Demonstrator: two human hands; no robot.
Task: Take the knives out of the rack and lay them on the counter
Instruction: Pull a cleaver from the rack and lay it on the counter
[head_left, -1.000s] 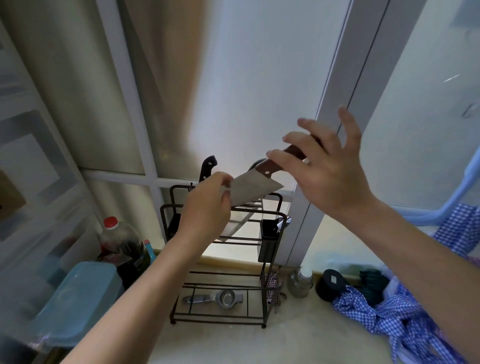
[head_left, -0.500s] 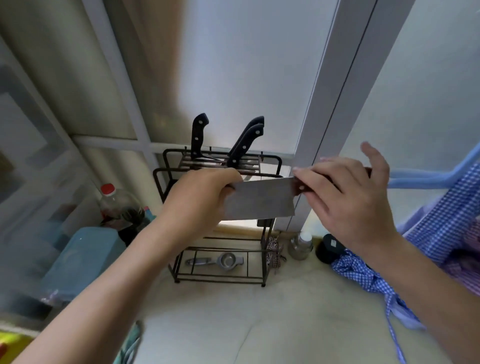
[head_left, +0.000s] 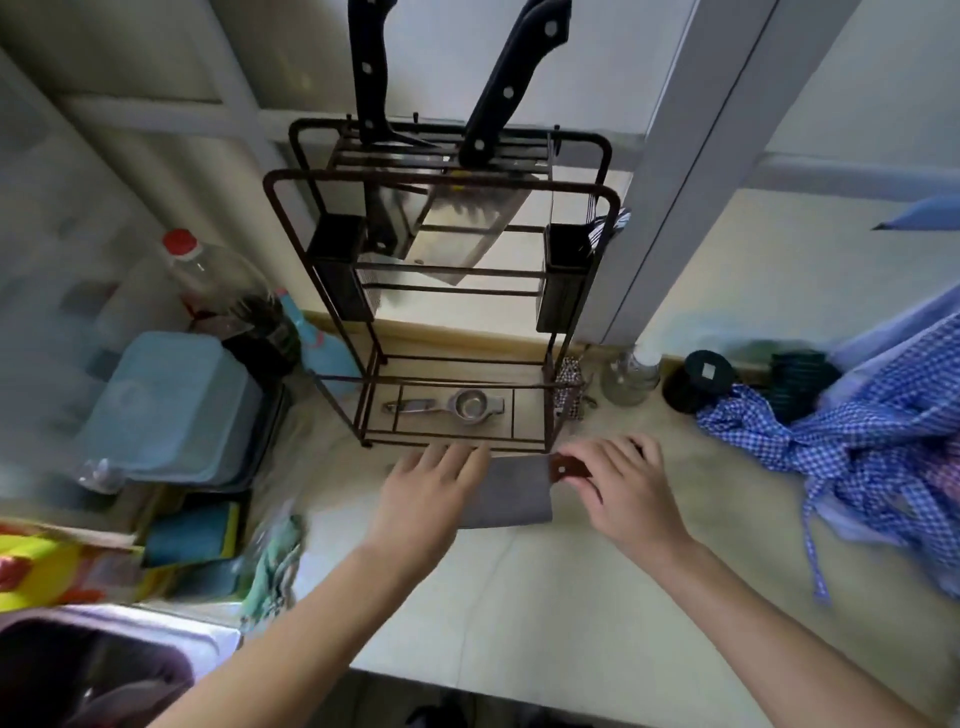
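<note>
A cleaver (head_left: 511, 492) with a brown wooden handle lies low over the pale counter (head_left: 545, 587), just in front of the black wire rack (head_left: 441, 179). My right hand (head_left: 623, 486) grips its handle. My left hand (head_left: 426, 493) rests flat on the left part of the blade, fingers spread. Two black-handled knives stand in the rack's top slots: one on the left (head_left: 369, 73), one leaning on the right (head_left: 511, 85). Their wide blades show through the rack bars.
A metal strainer (head_left: 470, 405) lies on the rack's bottom shelf. Left of the rack stand a red-capped bottle (head_left: 218, 280) and a blue lidded tub (head_left: 171, 410). A glass jar (head_left: 631, 376), a dark lid (head_left: 701, 379) and blue checked cloth (head_left: 857, 441) lie at the right. A sink (head_left: 104, 670) is at lower left.
Both hands have brought the cleaver down from in front of the rack's top to the counter by the rack's foot. The left hand now lies flat on the blade.
</note>
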